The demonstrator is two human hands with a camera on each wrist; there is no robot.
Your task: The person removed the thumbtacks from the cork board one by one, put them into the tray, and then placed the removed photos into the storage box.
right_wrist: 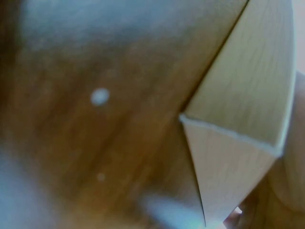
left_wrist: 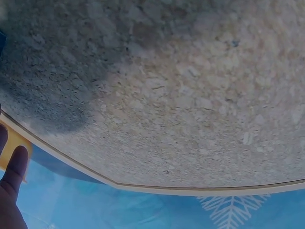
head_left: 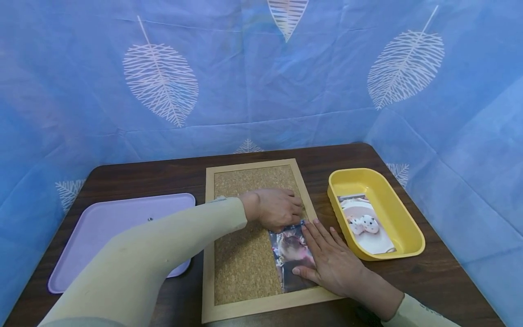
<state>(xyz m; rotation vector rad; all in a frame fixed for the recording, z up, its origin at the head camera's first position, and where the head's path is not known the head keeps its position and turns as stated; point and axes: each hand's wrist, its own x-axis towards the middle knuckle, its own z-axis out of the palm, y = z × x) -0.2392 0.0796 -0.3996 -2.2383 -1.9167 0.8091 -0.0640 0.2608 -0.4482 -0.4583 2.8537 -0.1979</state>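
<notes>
A corkboard with a light wooden frame (head_left: 209,272) lies on the dark table. On its lower right part is a photo (head_left: 292,250) of a furry animal against dark and pink tones. My left hand (head_left: 278,209) is over the cork with curled fingers, its fingertips at the photo's top edge; I cannot tell whether something small is pinched under them. My right hand (head_left: 333,261) lies flat with straight fingers across the photo's right side and the frame, thumb on the photo. In the left wrist view, a finger (left_wrist: 16,164) shows at the left edge beside the cork (left_wrist: 190,105).
To the right stands a yellow tray (head_left: 402,218) with a photo of two white toy-like animals (head_left: 363,225) in it. A lilac tray (head_left: 106,218) is at the left, under my left forearm, with a small shiny piece (head_left: 150,219) on it. Blue cloth (head_left: 261,81) hangs behind the table.
</notes>
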